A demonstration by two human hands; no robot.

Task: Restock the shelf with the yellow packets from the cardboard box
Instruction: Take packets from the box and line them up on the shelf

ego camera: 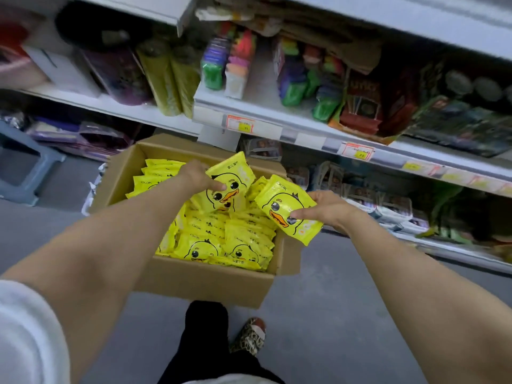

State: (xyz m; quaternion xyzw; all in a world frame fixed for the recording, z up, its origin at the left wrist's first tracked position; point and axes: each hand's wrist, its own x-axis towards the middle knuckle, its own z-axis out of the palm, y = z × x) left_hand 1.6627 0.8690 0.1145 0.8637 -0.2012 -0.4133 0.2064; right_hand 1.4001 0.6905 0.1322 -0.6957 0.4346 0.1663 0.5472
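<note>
Cardboard box: the cardboard box [205,284] stands open on the floor [346,314], close against the front of the lower shelves, its flaps folded outward.
Loose packets: the loose packets [221,239] fill the box, yellow with a duck face, some lying flat near the front wall and others standing on edge towards the back left corner.
Left hand: the left hand [198,176] is above the middle of the box, thumb laid on the printed face of the left packet [230,187], the other fingers curled behind it and hidden; it pinches the packet, which is lifted and tilted.
Right hand: the right hand [329,209] is over the box's right edge, thumb pressed on the duck face of the right packet [285,209], fingers underneath; the packet is clear of the pile.
Shelf: the shelf [266,115] runs above and behind the box, crowded with coloured goods, with price tags [239,123] on its front edge.
Elsewhere: a blue stool [25,167] stands at the far left, a patterned shoe [249,336] is planted just before the box's front wall, and a white sleeve [27,328] covers the left upper arm.
</note>
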